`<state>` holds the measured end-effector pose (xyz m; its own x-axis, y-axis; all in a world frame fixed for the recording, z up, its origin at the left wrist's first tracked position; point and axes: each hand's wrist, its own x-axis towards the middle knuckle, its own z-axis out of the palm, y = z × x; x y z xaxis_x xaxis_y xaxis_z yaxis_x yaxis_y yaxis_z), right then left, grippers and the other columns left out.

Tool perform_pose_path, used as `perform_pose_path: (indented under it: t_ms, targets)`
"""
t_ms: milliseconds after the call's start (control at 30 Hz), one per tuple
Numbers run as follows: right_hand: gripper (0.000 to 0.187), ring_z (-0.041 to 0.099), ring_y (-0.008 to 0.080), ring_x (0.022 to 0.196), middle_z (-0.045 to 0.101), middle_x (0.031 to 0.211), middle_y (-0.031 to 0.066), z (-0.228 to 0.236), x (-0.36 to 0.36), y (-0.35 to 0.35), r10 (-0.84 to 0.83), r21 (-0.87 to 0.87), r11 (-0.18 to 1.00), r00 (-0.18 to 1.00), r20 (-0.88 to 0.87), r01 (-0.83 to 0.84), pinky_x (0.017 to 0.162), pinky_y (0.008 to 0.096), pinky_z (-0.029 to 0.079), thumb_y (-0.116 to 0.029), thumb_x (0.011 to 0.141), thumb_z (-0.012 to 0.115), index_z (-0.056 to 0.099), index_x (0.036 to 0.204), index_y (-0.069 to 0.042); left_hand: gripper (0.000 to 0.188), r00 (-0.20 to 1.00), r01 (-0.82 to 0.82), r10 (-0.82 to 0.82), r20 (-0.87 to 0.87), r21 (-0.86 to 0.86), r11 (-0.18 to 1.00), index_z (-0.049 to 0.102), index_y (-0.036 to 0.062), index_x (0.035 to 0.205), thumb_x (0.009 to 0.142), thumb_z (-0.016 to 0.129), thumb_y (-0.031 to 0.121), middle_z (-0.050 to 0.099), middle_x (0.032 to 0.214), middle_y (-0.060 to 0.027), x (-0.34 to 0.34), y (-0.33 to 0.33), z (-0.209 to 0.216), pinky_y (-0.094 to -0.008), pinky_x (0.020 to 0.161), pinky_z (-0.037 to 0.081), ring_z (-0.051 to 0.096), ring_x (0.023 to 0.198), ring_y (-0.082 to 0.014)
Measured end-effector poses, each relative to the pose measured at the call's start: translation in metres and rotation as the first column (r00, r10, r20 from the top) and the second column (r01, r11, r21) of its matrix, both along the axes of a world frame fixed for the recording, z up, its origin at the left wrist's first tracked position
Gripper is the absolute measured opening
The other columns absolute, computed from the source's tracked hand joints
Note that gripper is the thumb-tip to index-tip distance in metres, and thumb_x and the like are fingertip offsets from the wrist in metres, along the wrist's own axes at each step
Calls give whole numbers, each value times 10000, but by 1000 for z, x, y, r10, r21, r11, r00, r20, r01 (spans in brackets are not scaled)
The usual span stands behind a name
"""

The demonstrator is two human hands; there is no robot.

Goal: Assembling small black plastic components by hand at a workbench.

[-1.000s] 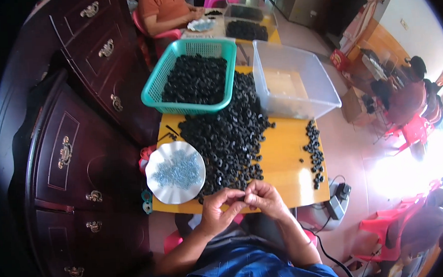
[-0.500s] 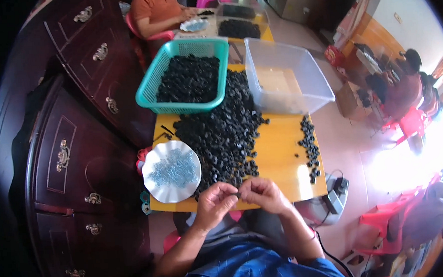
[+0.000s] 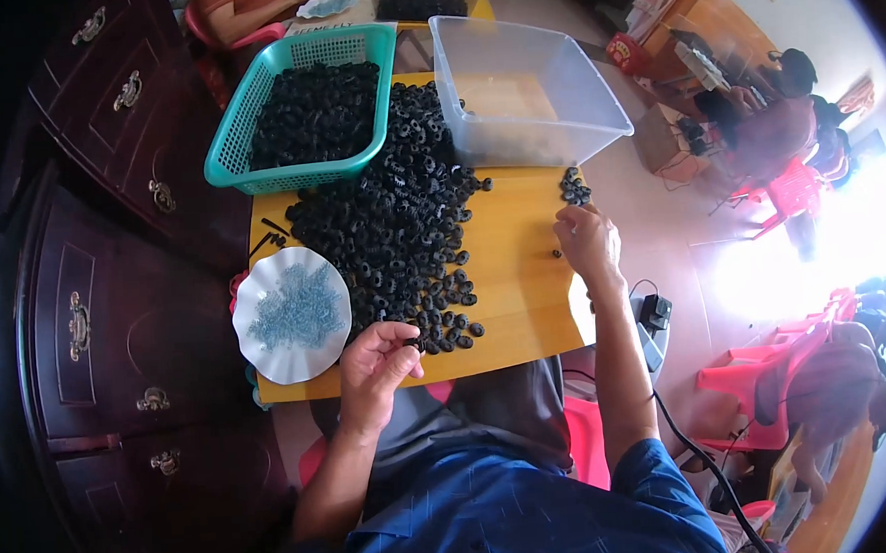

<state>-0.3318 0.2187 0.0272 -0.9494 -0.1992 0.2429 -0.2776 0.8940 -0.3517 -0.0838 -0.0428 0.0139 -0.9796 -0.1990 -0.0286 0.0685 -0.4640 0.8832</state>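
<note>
The hands have parted: the left hand [image 3: 376, 365] pinches a black ring [image 3: 413, 344], the right hand [image 3: 586, 241], loosely curled, risks scattering the small ring cluster [image 3: 574, 187].

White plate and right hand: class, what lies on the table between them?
In the head view, the black ring pile lies between the plate and the right hand, then bare yellow table.

One teal basket [image 3: 228, 153] of black rings, one clear plastic tub [image 3: 595, 118], one white scalloped plate [image 3: 267, 358] of small blue parts; loose black rings [image 3: 400, 229] on the bench, too many to count.
</note>
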Motion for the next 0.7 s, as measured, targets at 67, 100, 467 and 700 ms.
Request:
perform_pose_path:
  t_ms: [67,100,467,700]
  targets:
    - [193,687,329,903,704,957,116,-6,-3,1,4,8,1000,1000,19,-4,834,434,540,-193,816,680,751,966,-95,201,1000,-5,5,-1,29,1000,615,-12,1135,941,651,27,646,888,-35,0,0,2,-229,721,516,614,749,-91]
    - [192,686,332,902,703,952,113,-8,-4,0,6,15,1000,999,35,-6,832,432,541,-190,815,678,751,965,-96,201,1000,-8,8,2,27,1000,615,-12,1135,941,651,27,646,888,-35,-1,0,2,-229,721,516,614,749,-91]
    - [107,679,341,932,666,999,124,-24,-2,-8,2,120,993,1000,11,-4,811,458,541,-178,896,646,697,923,-88,188,1000,-3,2,16,51,999,620,-11,1123,939,644,20,647,888,-38,-1,0,4,-235,727,514,614,756,-94]
    - [72,671,370,869,666,968,149,9,32,-36,133,-47,990,989,-61,-136,734,461,523,-111,953,588,588,987,-47,188,999,-19,18,43,33,999,626,3,1125,942,651,37,640,883,-27,0,-1,3,-229,726,507,614,761,-90]
